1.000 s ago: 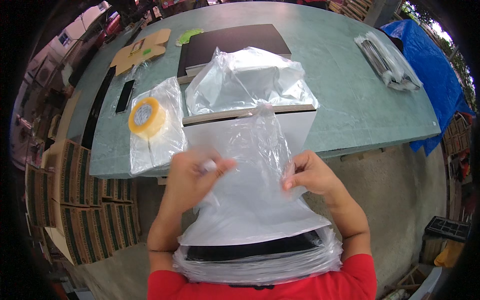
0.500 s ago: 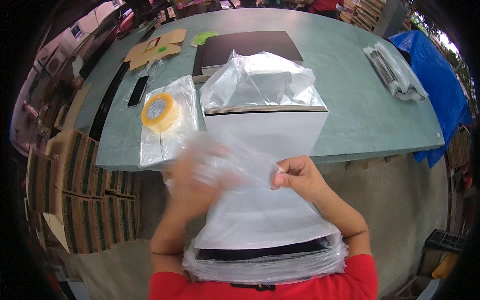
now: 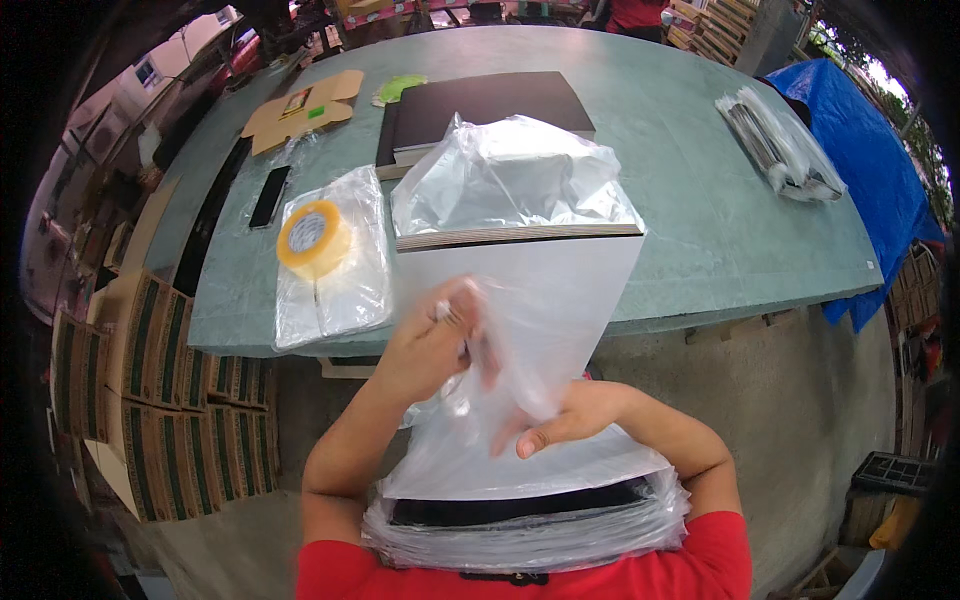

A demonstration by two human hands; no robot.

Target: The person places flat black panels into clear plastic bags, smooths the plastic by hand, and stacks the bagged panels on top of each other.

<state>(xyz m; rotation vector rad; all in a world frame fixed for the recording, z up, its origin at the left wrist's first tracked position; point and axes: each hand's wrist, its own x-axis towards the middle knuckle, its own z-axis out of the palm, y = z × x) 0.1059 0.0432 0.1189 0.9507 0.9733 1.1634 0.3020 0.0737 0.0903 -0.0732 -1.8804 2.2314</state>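
A sheet of thin clear plastic (image 3: 515, 365), loose and crumpled, hangs between my hands over the stack of white-faced boards (image 3: 550, 265). My left hand (image 3: 435, 340) has its fingers curled, pinching the plastic. Lower and to its right, my right hand (image 3: 575, 415) touches the plastic with the thumb stretched out and the other fingers apart, partly blurred. The stack overhangs the table's near edge, its layered brown and dark edges showing. A silvery clear plastic bag (image 3: 520, 165) bulges behind it. Against my body rests a plastic-wrapped bundle (image 3: 520, 545) with a dark strip inside.
On the green table (image 3: 720, 240) lie a yellow tape roll (image 3: 318, 240) on flat plastic bags (image 3: 350, 300), a phone (image 3: 269, 197), cut cardboard (image 3: 300, 110), dark-covered boards (image 3: 490, 105) and wrapped packs (image 3: 780, 150). Stacked cartons (image 3: 180, 400) stand left; a blue tarp (image 3: 860, 180) hangs right.
My left hand has moved slightly up and right, and it is less blurred. The right hand has come down and left, its pinch on the plastic loosened.
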